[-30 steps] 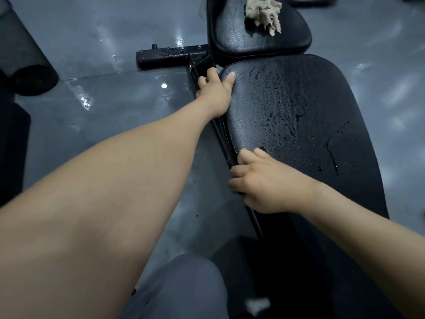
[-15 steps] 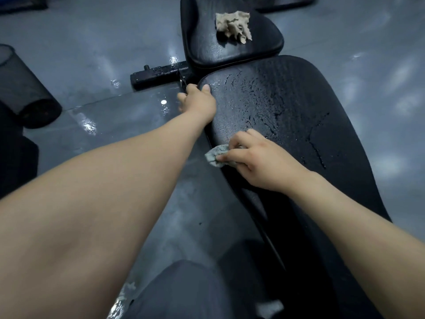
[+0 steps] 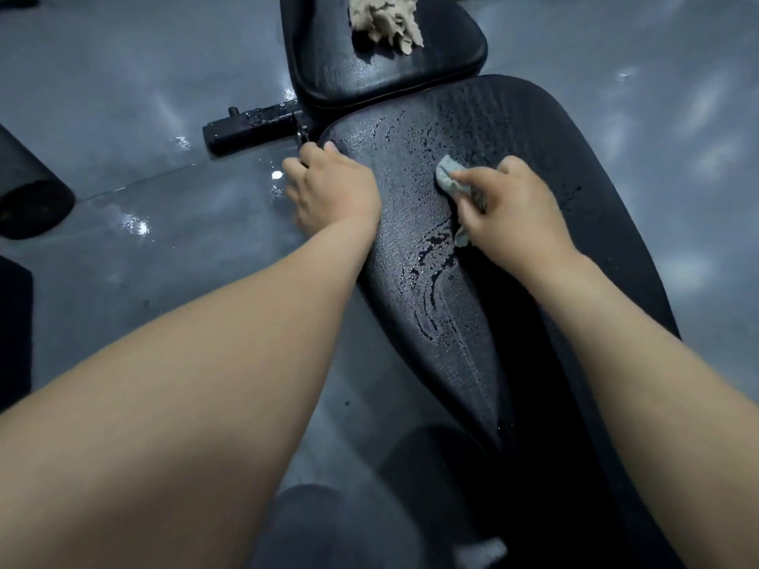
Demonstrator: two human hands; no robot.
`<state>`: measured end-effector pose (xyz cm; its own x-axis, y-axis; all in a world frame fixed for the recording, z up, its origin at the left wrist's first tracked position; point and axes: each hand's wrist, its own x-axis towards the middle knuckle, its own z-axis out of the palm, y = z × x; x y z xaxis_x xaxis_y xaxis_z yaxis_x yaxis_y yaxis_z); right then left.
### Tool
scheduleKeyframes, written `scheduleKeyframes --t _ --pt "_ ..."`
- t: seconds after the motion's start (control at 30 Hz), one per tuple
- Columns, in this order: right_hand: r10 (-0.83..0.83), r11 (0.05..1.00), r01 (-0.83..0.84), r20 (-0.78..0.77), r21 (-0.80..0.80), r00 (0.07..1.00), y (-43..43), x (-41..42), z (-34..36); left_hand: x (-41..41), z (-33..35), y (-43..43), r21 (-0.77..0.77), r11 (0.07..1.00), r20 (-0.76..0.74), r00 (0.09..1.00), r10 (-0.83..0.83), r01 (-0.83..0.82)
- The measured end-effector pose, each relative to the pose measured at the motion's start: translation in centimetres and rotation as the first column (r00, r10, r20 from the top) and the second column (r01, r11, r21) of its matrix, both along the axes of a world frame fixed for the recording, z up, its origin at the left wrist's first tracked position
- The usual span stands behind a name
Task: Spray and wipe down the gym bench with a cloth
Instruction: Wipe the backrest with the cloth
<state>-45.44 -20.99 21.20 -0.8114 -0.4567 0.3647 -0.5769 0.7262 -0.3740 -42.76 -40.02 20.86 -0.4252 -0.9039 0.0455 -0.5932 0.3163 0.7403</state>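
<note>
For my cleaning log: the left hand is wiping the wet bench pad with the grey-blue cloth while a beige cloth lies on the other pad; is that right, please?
Not quite: the head view shows the right hand wiping the wet bench pad with the grey-blue cloth; the beige cloth does lie on the other pad.

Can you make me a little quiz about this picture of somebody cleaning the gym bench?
1. True or false: the right hand presses a grey-blue cloth onto the long bench pad.
2. What lies on the small pad at the far end? A) a spray bottle B) a crumpled beige rag C) a shoe
3. Fill in: the left hand grips the long bench pad at its ____ edge (left or right).

Key: 1 true; 2 B; 3 left.
</note>
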Motion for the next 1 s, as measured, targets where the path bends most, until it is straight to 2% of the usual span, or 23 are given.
scheduleKeyframes --t 0.07,0.17,0.23,0.3,0.47,0.6,0.7,0.77,0.9,1.0 --pt "0.000 0.998 0.001 -0.020 0.056 1.000 -0.9 0.3 0.4 -0.1 -0.3 -0.1 -0.033 0.999 0.004 1.000 0.007 -0.007" --pt "0.267 0.959 -0.271 0.053 0.088 0.962 -2.0 1.1 1.7 -0.3 -0.4 -0.1 -0.076 0.997 0.019 1.000 0.015 -0.014" --pt "0.374 0.913 -0.388 0.121 0.128 0.920 -2.3 0.9 2.1 -0.2 -0.6 0.0 -0.100 0.995 0.026 0.999 0.020 -0.017" --pt "0.346 0.922 -0.365 0.147 0.130 0.927 -2.4 0.3 1.8 -0.1 -0.7 0.2 -0.137 0.990 0.012 1.000 0.023 -0.021" --pt "0.242 0.970 -0.243 0.031 0.018 0.970 -2.2 -0.1 0.4 0.4 -0.6 1.1 -0.313 0.949 0.001 0.999 -0.048 0.046" --pt "0.064 0.998 -0.063 -0.035 0.012 0.997 -1.6 -1.5 0.7 1.5 -1.0 1.9 -0.566 0.768 0.085 0.948 -0.306 0.299" --pt "-0.037 0.999 0.037 -0.044 0.016 0.998 -1.0 -2.5 0.7 1.7 -1.0 1.8 -0.589 0.728 0.115 0.928 -0.354 0.350" --pt "-0.020 1.000 0.022 -0.097 0.020 0.995 -1.2 -2.4 0.4 1.6 -1.0 1.8 -0.590 0.733 0.121 0.935 -0.334 0.338" --pt "0.188 0.982 -0.184 -0.157 0.040 0.970 -1.9 -1.3 -0.4 1.6 -1.0 1.9 -0.608 0.715 0.144 0.934 -0.326 0.343" --pt "0.134 0.991 -0.136 -0.140 -0.001 0.981 -0.9 -2.3 -0.6 1.7 -1.0 1.9 -0.609 0.716 0.149 0.936 -0.320 0.342"
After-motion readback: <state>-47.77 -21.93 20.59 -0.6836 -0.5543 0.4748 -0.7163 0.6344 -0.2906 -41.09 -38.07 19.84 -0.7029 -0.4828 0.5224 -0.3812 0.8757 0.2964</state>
